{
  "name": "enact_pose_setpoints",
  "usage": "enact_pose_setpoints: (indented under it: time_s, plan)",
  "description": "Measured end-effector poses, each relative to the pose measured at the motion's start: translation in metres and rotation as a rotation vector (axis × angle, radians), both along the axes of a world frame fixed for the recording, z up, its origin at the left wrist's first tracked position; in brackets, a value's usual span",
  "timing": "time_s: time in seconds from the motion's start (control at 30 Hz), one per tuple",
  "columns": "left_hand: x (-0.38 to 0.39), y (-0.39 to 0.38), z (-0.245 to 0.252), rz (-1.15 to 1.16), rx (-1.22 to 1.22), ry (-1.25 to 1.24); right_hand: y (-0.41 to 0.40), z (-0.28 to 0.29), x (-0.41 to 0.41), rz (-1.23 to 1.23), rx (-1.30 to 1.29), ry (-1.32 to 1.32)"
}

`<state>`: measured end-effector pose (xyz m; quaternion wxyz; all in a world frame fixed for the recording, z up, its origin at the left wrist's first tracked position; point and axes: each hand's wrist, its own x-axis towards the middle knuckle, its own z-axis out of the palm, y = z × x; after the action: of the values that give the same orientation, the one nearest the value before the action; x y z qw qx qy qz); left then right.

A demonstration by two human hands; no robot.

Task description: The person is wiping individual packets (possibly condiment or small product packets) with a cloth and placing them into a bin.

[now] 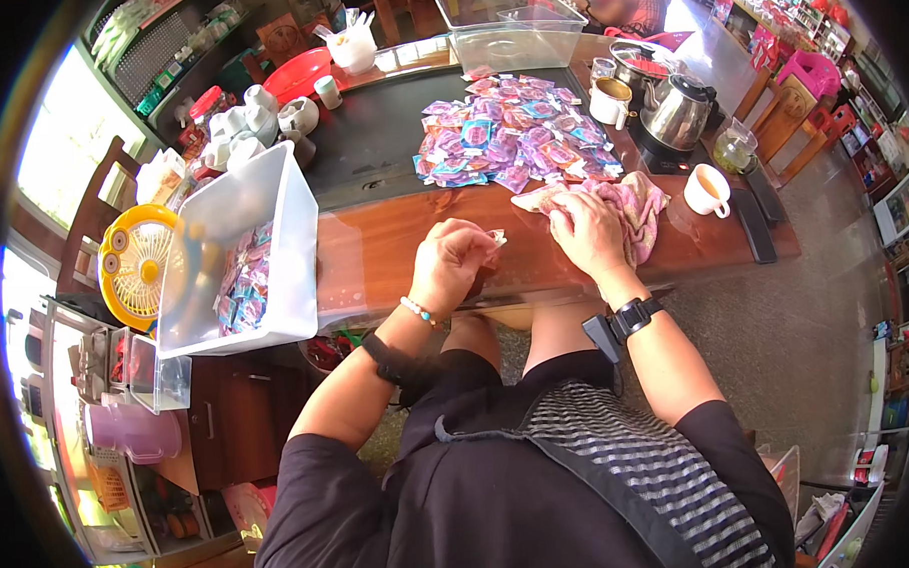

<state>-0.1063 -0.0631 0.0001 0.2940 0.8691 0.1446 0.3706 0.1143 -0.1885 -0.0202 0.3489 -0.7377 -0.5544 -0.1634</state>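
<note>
My left hand (pixel 454 261) is above the wooden table edge (pixel 386 249), its thumb and fingertips pinched on a small whitish scrap (pixel 499 238). To its right, my right hand (pixel 589 230) rests on a crumpled pink and yellow cloth (pixel 643 206), fingers bent over its left part. Beyond both hands lies a heap of small purple, blue and orange plastic packets (pixel 513 132), partly on the dark tabletop inlay. A translucent white plastic bin (pixel 294 244) stands tilted to the left, and more such packets (pixel 248 284) lie inside it.
A white cup (pixel 707 190), a steel kettle (pixel 677 111) and a dark phone-like slab (pixel 753 226) are on the right. A clear plastic box (pixel 517 45) stands beyond the heap. White teaware (pixel 246 126) and a yellow fan (pixel 142 268) are on the left. Another person (pixel 629 7) sits opposite.
</note>
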Motion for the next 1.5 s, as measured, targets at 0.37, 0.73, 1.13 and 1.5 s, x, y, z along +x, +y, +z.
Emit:
enact_pose_setpoints:
  time_s: [0.37, 0.73, 1.13, 1.5]
  plan:
    - [0.007, -0.003, 0.013, 0.157, -0.660, 0.224, -0.001, -0.002, 0.001, 0.001, -0.002, -0.042]
    - [-0.038, -0.006, -0.017, -0.094, 0.279, -0.021, -0.001, 0.001, 0.002, 0.021, 0.083, 0.046]
    - [-0.038, -0.008, -0.021, -0.023, 0.288, -0.043, 0.011, 0.017, -0.091, 0.427, -0.166, -0.032]
    - [-0.032, -0.009, -0.021, -0.021, 0.307, -0.035, 0.016, 0.026, -0.055, 0.177, 0.030, 0.343]
